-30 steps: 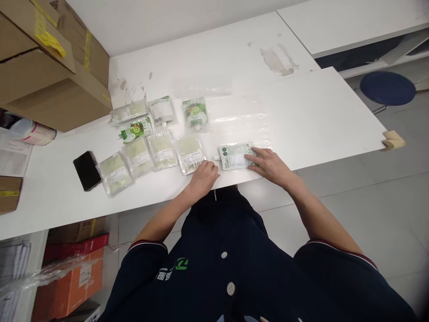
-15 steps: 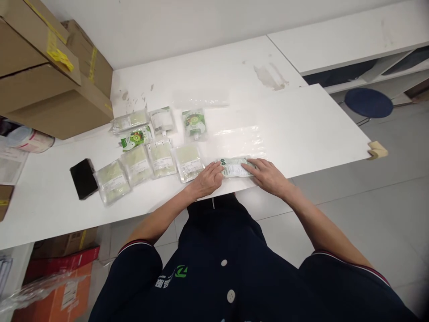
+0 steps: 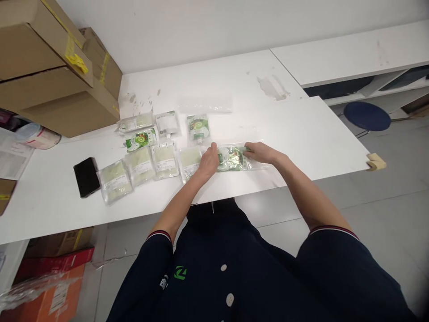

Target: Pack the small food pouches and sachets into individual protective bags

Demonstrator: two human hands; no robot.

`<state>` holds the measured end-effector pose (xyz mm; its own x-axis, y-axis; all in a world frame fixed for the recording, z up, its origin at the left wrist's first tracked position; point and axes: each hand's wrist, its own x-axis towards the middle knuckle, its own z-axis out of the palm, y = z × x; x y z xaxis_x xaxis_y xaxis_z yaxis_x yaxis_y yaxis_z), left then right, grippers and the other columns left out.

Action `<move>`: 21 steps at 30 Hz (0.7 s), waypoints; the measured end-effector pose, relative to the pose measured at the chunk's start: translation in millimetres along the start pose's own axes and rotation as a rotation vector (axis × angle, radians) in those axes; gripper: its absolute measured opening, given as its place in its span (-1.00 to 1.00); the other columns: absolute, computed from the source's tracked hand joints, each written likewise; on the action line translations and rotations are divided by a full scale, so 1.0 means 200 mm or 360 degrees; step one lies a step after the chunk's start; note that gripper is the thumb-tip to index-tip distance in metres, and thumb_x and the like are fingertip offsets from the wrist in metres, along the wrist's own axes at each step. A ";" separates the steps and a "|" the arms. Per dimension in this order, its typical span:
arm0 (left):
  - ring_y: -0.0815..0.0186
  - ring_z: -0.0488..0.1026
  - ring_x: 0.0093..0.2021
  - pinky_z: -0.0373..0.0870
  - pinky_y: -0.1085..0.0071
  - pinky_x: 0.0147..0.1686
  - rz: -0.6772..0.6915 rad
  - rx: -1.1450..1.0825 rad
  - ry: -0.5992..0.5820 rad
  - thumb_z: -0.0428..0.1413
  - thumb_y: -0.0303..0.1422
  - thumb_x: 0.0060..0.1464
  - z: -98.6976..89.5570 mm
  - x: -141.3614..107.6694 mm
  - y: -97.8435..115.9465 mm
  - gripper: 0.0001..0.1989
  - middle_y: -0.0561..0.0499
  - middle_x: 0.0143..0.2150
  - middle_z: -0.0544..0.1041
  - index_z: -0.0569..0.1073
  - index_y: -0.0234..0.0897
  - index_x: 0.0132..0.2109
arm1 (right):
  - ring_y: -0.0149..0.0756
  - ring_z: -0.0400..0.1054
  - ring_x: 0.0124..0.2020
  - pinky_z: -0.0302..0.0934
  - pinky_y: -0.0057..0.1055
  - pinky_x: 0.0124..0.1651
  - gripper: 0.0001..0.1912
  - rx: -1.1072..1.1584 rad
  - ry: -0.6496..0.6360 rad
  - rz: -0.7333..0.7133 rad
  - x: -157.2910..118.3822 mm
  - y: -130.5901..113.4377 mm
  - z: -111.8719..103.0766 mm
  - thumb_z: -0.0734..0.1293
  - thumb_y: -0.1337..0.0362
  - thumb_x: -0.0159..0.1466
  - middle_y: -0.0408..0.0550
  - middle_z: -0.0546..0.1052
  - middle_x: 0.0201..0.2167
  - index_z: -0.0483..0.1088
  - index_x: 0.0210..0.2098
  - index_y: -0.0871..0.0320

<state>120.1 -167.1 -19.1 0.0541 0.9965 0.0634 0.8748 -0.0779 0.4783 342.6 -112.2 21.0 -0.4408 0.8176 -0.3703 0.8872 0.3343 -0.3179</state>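
Between my two hands lies a green-and-white printed pouch [image 3: 231, 159] with a fruit picture face up, inside clear plastic film. My left hand [image 3: 210, 160] is closed on its left end, with the fingertips partly hidden. At the other end, my right hand [image 3: 262, 153] pinches the pouch and film, thumb and fingers together. Just left of my left hand is a packet with a pale green content and a white label [image 3: 189, 163]. Beyond the hands, a spouted fruit pouch [image 3: 198, 127] lies flat in clear plastic.
Several pale green packets [image 3: 140, 165] lie in a row, with a black phone [image 3: 87, 177] at their left. A clear plastic sleeve [image 3: 205, 103] lies farther back. Cardboard boxes [image 3: 67, 107] stand at left; a blue stool [image 3: 367, 116] is beyond the table's right side.
The pouch has gone from its text side up to its fruit-picture side up, farther from the near edge. Both hands have moved forward with it and now grip its ends.
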 end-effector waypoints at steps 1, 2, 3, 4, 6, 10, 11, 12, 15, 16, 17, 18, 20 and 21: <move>0.23 0.42 -0.34 0.29 0.32 -0.35 -0.0016 0.0080 0.0033 -0.16 -0.58 0.22 0.02 0.02 0.01 -0.78 -0.13 -0.27 0.46 0.29 -0.27 -0.09 | -0.21 0.33 -0.35 0.11 -0.36 -0.36 -0.81 -0.0061 -0.0005 0.0024 0.03 -0.01 0.01 0.16 0.18 0.34 0.04 0.48 -0.33 0.31 -0.21 0.15; 0.17 0.45 -0.24 0.32 0.27 -0.27 -0.0012 0.0158 0.0108 -0.15 -0.61 0.19 0.03 0.03 0.02 -0.74 -0.20 -0.18 0.47 0.32 -0.29 -0.08 | -0.18 0.34 -0.30 0.12 -0.34 -0.33 -0.79 -0.0129 0.0012 0.0050 0.04 -0.02 0.03 0.17 0.17 0.34 0.08 0.48 -0.28 0.32 -0.18 0.16; 0.12 0.45 -0.13 0.33 0.21 -0.18 0.0022 0.0225 0.0210 -0.16 -0.62 0.18 0.04 0.02 0.02 -0.71 -0.26 -0.08 0.46 0.35 -0.30 -0.06 | -0.13 0.35 -0.23 0.14 -0.32 -0.30 -0.76 -0.0200 0.0060 0.0079 0.05 -0.03 0.05 0.19 0.16 0.33 0.12 0.48 -0.21 0.33 -0.14 0.17; 0.08 0.42 -0.02 0.31 0.15 -0.09 0.0097 0.0281 0.0313 -0.17 -0.62 0.19 0.04 0.01 0.03 -0.69 -0.28 0.00 0.45 0.38 -0.29 -0.06 | -0.07 0.34 -0.15 0.16 -0.28 -0.25 -0.72 -0.0271 0.0145 0.0112 0.05 -0.04 0.07 0.21 0.14 0.32 0.16 0.46 -0.14 0.34 -0.09 0.18; 0.05 0.36 0.10 0.26 0.10 0.04 0.0357 0.0352 0.0401 -0.18 -0.58 0.21 0.02 -0.04 0.03 -0.67 -0.26 0.09 0.42 0.42 -0.28 -0.05 | 0.05 0.26 -0.01 0.17 -0.18 -0.13 -0.63 -0.0400 0.0398 0.0147 0.03 -0.06 0.11 0.28 0.13 0.28 0.24 0.40 0.01 0.34 0.01 0.20; 0.01 0.28 0.20 0.19 0.08 0.18 0.0763 0.0328 0.0049 -0.02 -0.46 0.14 -0.02 -0.15 0.01 -0.59 -0.27 0.18 0.38 0.35 -0.35 0.15 | 0.15 0.12 0.14 0.07 0.02 0.07 -0.73 -0.0565 0.0734 -0.0224 0.00 -0.06 0.18 0.23 0.25 0.32 0.25 0.37 0.10 0.44 -0.04 0.17; -0.06 0.24 0.24 0.16 0.03 0.20 0.0754 0.0346 -0.0047 0.03 -0.45 0.08 -0.02 -0.16 0.00 -0.49 -0.31 0.24 0.32 0.30 -0.38 0.21 | 0.13 0.13 0.14 0.06 0.03 0.10 -0.73 -0.0576 0.0711 -0.0354 0.00 -0.06 0.20 0.18 0.28 0.35 0.25 0.41 0.04 0.47 -0.10 0.18; -0.13 0.20 0.27 0.14 -0.01 0.21 0.0720 0.0371 -0.0126 0.07 -0.47 0.02 -0.01 -0.17 -0.01 -0.39 -0.36 0.28 0.26 0.25 -0.41 0.25 | 0.10 0.17 0.12 0.08 0.02 0.11 -0.70 -0.0551 0.0664 -0.0433 0.00 -0.05 0.21 0.13 0.30 0.38 0.24 0.45 -0.02 0.48 -0.13 0.19; -0.17 0.19 0.27 0.18 -0.04 0.17 0.0594 0.0436 -0.0251 0.05 -0.56 -0.02 0.01 -0.13 -0.01 -0.30 -0.43 0.33 0.18 0.17 -0.43 0.31 | 0.00 0.27 0.11 0.17 -0.06 0.12 -0.61 -0.0281 0.0520 -0.0441 -0.01 -0.01 0.24 0.07 0.25 0.41 0.22 0.47 0.02 0.45 0.00 0.23; -0.14 0.23 0.25 0.21 -0.02 0.15 0.0556 0.0457 -0.0255 0.01 -0.59 0.00 0.02 -0.12 0.00 -0.32 -0.43 0.32 0.19 0.17 -0.41 0.31 | 0.00 0.25 0.16 0.18 -0.07 0.16 -0.57 -0.0179 0.0472 -0.0438 -0.02 0.01 0.24 0.10 0.17 0.41 0.21 0.42 0.13 0.41 0.10 0.23; -0.11 0.27 0.23 0.24 -0.01 0.12 0.0520 0.0485 -0.0251 -0.03 -0.60 0.04 0.02 -0.11 0.01 -0.35 -0.43 0.31 0.20 0.18 -0.40 0.31 | 0.01 0.20 0.23 0.17 -0.06 0.20 -0.50 -0.0098 0.0416 -0.0456 -0.04 0.04 0.23 0.15 0.07 0.39 0.20 0.34 0.23 0.34 0.19 0.23; -0.09 0.31 0.20 0.26 0.00 0.10 0.0492 0.0514 -0.0253 -0.07 -0.61 0.07 0.01 -0.10 0.02 -0.38 -0.43 0.30 0.22 0.19 -0.38 0.30 | 0.04 0.14 0.30 0.14 -0.04 0.25 -0.37 -0.0041 0.0351 -0.0488 -0.07 0.07 0.23 0.22 -0.03 0.33 0.19 0.25 0.30 0.26 0.26 0.22; -0.04 0.40 0.10 0.32 0.04 0.02 0.0487 0.0543 -0.0326 -0.13 -0.62 0.11 -0.03 -0.12 0.05 -0.42 -0.42 0.24 0.30 0.21 -0.36 0.29 | 0.08 0.09 0.34 0.11 0.00 0.29 -0.16 0.0039 0.0223 -0.0536 -0.16 0.12 0.21 0.34 -0.12 0.20 0.15 0.17 0.36 0.15 0.35 0.16; 0.00 0.44 0.04 0.35 0.09 -0.03 0.0511 0.0526 -0.0407 -0.15 -0.61 0.13 -0.06 -0.15 0.06 -0.43 -0.40 0.18 0.36 0.22 -0.35 0.28 | 0.07 0.12 0.33 0.14 0.01 0.28 -0.16 0.0088 0.0177 -0.0540 -0.21 0.14 0.20 0.35 -0.10 0.20 0.10 0.19 0.36 0.13 0.36 0.11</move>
<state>123.7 -197.4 -3.5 0.4242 0.9025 -0.0745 0.8977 -0.4083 0.1653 380.9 -156.4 -7.4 -0.6889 0.7113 -0.1394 0.6826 0.5721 -0.4546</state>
